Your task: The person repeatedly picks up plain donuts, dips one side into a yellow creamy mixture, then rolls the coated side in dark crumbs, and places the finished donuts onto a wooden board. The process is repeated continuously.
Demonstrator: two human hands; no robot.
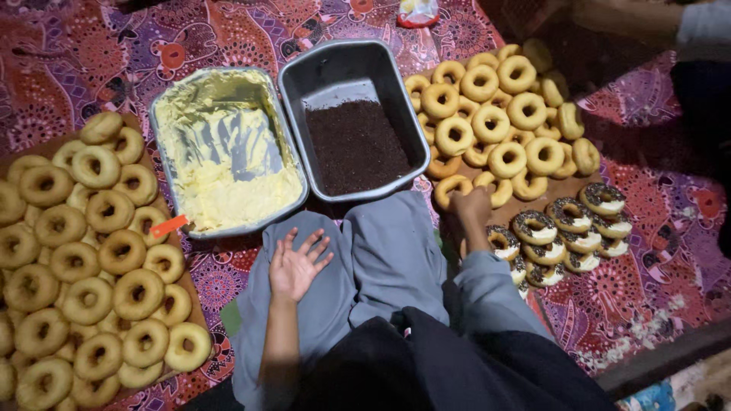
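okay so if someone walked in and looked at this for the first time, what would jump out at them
Probably the plain doughnuts: one big heap on the left and another at upper right, with a smaller cluster of sprinkle-topped doughnuts below it. Between the heaps sit two metal trays, one smeared with yellow cream, one holding dark sprinkles. The left hand rests palm up on the knee; the right hand reaches a plain doughnut.

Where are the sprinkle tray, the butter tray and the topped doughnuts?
Sprinkle tray [396,84], head view, bare right wall.
Butter tray [164,144], head view, left rim.
Topped doughnuts [567,215], head view, on one doughnut's topping.
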